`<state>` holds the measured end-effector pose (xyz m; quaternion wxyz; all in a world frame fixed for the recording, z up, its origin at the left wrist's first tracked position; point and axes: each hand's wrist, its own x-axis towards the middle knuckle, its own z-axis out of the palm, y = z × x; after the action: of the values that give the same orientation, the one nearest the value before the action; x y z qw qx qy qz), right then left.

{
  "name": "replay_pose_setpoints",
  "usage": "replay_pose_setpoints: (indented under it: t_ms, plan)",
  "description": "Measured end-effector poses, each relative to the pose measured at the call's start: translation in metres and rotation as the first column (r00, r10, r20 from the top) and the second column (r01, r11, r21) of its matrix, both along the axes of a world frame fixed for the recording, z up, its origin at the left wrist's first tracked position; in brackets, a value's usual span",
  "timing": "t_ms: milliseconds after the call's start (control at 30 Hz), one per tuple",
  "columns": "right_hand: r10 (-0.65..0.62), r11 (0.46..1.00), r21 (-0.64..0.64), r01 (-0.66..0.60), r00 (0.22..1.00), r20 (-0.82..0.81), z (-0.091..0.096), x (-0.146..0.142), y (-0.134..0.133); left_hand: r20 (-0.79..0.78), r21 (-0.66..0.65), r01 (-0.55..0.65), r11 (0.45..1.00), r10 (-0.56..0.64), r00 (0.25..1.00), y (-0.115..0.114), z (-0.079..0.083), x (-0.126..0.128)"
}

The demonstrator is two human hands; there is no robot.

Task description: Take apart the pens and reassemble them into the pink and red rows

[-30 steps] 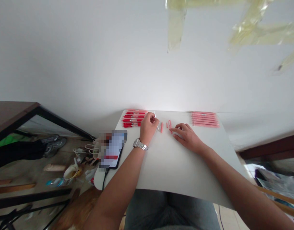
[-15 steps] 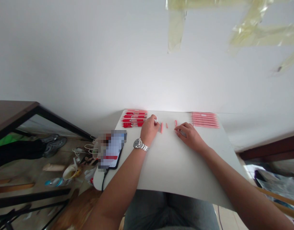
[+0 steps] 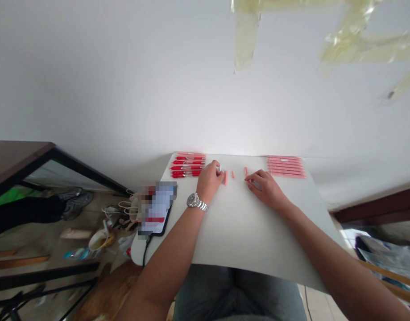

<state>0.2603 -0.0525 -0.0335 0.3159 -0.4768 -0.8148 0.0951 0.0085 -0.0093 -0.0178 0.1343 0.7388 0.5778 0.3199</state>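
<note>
My left hand (image 3: 209,179), with a metal watch (image 3: 197,201) on the wrist, is curled on a white board (image 3: 238,223) and pinches a small thin white part at its fingertips. Just right of it lie a short pink pen piece (image 3: 225,178) and a tiny pink bit (image 3: 233,174). My right hand (image 3: 265,187) rests on the board with fingers bent, its fingertips beside another pink piece (image 3: 246,171); something pale shows under the fingers, too small to name.
Red pens (image 3: 187,166) lie in a row at the board's far left; pink pen barrels (image 3: 286,166) are stacked at the far right. A phone (image 3: 157,207) on a cable sits at the left edge. Floor clutter and a dark table frame (image 3: 67,162) stand to the left.
My left hand lowered the thin white part toward the board and curled over it. My right hand slid right, leaving a pink piece on the board beside its fingertips.
</note>
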Motion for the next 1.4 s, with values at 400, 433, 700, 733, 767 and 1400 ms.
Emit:
replay_pose_setpoints:
  t_ms: [400,433,700,733,767,1400]
  plan:
    - [-0.010,1.000,-0.015,0.010,1.000,0.007,0.000,0.001,0.000,-0.048,0.158,0.138,0.978,-0.132,0.990,-0.009,0.010,0.010]
    - [-0.009,1.000,-0.020,0.009,1.000,0.007,0.000,0.002,0.000,-0.058,0.162,0.162,0.973,-0.154,0.986,-0.010,0.011,0.011]
    - [-0.008,1.000,-0.026,0.008,1.000,0.008,-0.002,0.006,0.003,-0.133,0.139,0.214,0.967,-0.196,0.972,-0.009,0.005,0.020]
    - [-0.007,1.000,-0.025,0.007,1.000,0.009,-0.002,0.006,0.003,-0.138,0.137,0.216,0.967,-0.198,0.971,-0.009,0.004,0.020]
    - [-0.007,1.000,-0.023,0.007,1.000,0.010,-0.002,0.006,0.003,-0.143,0.135,0.219,0.966,-0.200,0.969,-0.008,0.003,0.020]
    - [-0.104,0.994,0.023,0.104,0.995,0.008,0.003,0.003,0.002,-0.051,0.136,0.243,0.960,-0.238,0.970,-0.008,0.005,0.021]
